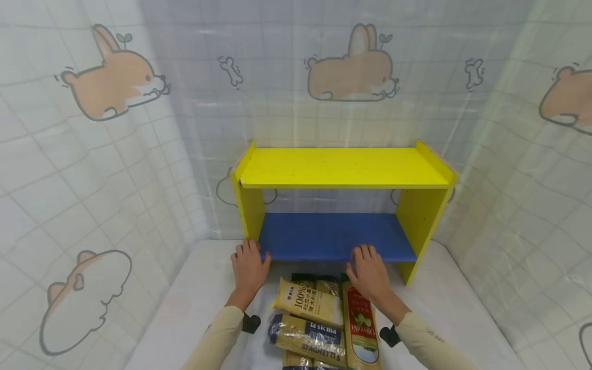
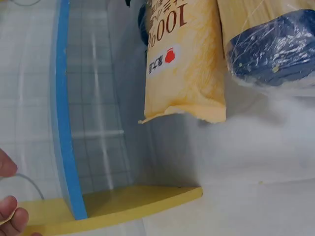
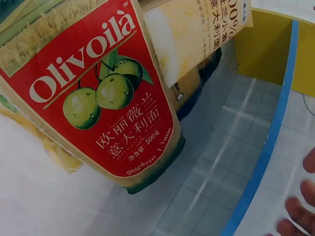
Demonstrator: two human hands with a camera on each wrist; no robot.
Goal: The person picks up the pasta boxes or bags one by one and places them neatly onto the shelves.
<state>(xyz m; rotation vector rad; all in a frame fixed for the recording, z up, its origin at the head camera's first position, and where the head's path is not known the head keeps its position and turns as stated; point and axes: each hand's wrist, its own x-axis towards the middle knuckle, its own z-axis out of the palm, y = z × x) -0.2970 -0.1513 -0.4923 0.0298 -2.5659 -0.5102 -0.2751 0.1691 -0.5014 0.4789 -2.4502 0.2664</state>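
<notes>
A small shelf unit with a yellow top board, yellow side panels and a blue lower board stands at the back. My left hand is at the front of its left side panel, thumb apart from the fingers, near the blue board's corner. In the left wrist view, the fingertips appear beside that panel; contact is unclear. My right hand is over the blue board's front edge towards the right, fingers loosely bent. In the right wrist view, its fingertips hold nothing visible.
Pasta packs lie in front of the shelf: a red Olivoilà pack, a pale yellow pack and a blue-and-gold spaghetti pack, with others beneath. The white table is enclosed by patterned curtains.
</notes>
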